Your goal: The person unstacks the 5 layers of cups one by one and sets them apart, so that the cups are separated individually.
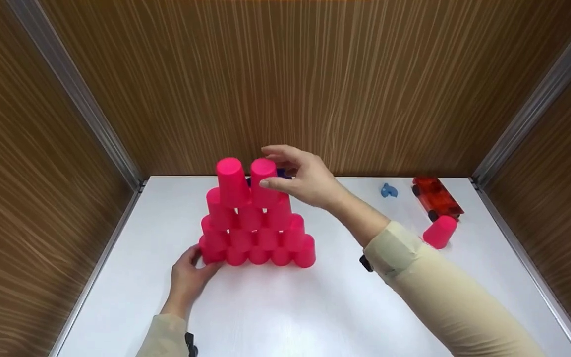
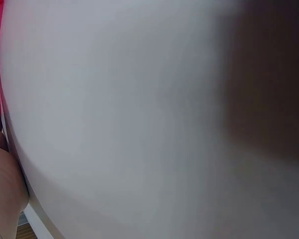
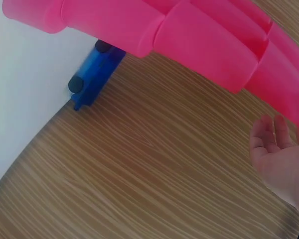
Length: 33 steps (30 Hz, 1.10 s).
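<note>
Upside-down pink cups point(image 1: 258, 238) stand stacked as a pyramid of stepped rows on the white table. Its top row is two cups, a left one point(image 1: 232, 182) and a right one point(image 1: 264, 173). Around that right cup reaches my right hand point(image 1: 310, 178), thumb across its front and fingers spread at its far side. In the right wrist view, the right hand's fingertips point(image 3: 265, 119) are right at the cup's edge. Low down, my left hand point(image 1: 189, 277) holds the bottom row's leftmost cup point(image 1: 211, 255), thumb in front and fingers behind. The left wrist view shows mostly tabletop.
At the right, a single pink cup point(image 1: 440, 232) stands by a see-through red toy car point(image 1: 436, 198). A small blue piece point(image 1: 389, 190) lies near the back edge. Behind the pyramid is a blue toy with black wheels point(image 3: 97, 69). Wood-grain panels point(image 1: 285, 89) enclose the table.
</note>
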Each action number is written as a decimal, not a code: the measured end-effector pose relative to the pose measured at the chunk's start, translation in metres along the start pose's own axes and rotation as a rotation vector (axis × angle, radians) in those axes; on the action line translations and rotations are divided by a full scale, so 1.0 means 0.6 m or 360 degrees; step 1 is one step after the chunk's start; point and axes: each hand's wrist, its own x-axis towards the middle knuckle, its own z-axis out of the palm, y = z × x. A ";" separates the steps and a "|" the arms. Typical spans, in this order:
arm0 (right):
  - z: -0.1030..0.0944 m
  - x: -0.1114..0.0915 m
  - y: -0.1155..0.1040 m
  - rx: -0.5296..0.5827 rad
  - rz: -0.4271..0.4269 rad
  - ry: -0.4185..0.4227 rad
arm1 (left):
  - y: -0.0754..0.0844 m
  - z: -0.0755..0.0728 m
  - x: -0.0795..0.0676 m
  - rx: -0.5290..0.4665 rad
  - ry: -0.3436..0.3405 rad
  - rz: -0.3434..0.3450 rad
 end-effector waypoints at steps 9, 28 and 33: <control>0.010 0.000 0.005 0.0033 0.0030 -0.0010 | 0.001 0.001 -0.002 0.0041 -0.0006 -0.0002; -0.115 -0.048 0.011 -0.0067 -0.0105 0.0231 | -0.004 0.005 -0.001 0.0072 -0.0015 -0.0006; -0.180 -0.086 0.042 -0.0151 0.0016 0.0347 | -0.008 0.003 0.002 0.0075 -0.0001 0.0017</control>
